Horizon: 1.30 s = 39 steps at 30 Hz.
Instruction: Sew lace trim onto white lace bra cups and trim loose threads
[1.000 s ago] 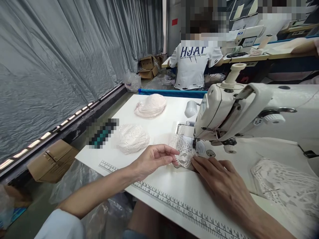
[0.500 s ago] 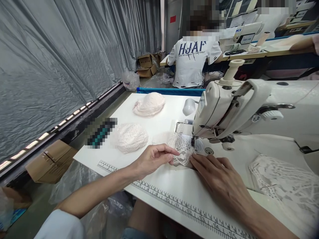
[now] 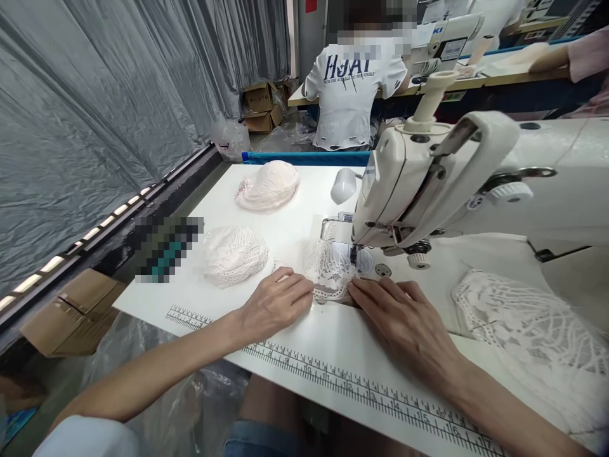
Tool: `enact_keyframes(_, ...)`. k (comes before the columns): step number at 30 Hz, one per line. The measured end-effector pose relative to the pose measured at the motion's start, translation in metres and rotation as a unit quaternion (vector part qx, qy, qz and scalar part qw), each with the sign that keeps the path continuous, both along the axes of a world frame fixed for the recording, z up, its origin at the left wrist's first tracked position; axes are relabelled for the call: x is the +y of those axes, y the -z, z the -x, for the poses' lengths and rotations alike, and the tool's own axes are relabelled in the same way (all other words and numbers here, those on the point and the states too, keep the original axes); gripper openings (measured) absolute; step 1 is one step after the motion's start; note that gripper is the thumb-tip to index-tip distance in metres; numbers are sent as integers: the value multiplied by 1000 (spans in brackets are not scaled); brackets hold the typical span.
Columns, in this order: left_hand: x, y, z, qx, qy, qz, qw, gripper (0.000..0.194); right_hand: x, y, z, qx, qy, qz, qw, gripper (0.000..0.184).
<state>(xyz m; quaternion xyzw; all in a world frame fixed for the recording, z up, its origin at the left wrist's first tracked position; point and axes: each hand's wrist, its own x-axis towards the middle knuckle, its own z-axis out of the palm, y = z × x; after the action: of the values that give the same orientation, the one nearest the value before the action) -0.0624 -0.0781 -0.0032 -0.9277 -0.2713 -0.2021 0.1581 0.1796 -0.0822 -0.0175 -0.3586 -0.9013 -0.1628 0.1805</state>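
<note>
A white lace piece (image 3: 329,265) lies on the machine bed, its upper right side at the presser foot (image 3: 353,254) of the white sewing machine (image 3: 387,184). My left hand (image 3: 278,299) is closed, its curled fingertips gripping the lace's lower left edge. On the opposite side, my right hand (image 3: 399,314) rests palm down, fingers together and tips pinching the lace's right edge just below the presser foot. Its thumb is hidden. Left of the lace sit a cup-shaped white lace piece (image 3: 236,256) and, farther back, a pale pink cup (image 3: 269,185).
More white lace (image 3: 528,317) lies right of my right arm. A ruler scale (image 3: 328,374) runs along the table's front edge. A small white lamp (image 3: 343,186) stands beside the machine head. Ahead sits a person in a white shirt (image 3: 345,95). A cardboard box (image 3: 71,311) is at left.
My left hand has shifted from a pinch over the lace to a curled grip at its left edge. My right hand stays at the right edge. The whole view has shifted slightly.
</note>
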Motion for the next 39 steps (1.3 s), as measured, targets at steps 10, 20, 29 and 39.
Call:
enact_keyframes(10, -2, -29, -9, 140, 50, 20, 989, 20, -2, -7, 4, -3, 6, 11, 1000, 37)
enact_keyframes(20, 36, -14, -50, 77, 33, 85, 993, 16, -3, -9, 5, 27, 10, 20, 999, 33)
enact_keyframes(29, 47, -7, -46, 94, 11, 118, 988, 25, -2, -9, 1, 46, 17, 37, 998, 32)
enact_keyframes(39, 83, 4, -47, 54, 52, 163, 984, 26, -1, -5, 1, 60, 46, 51, 996, 31)
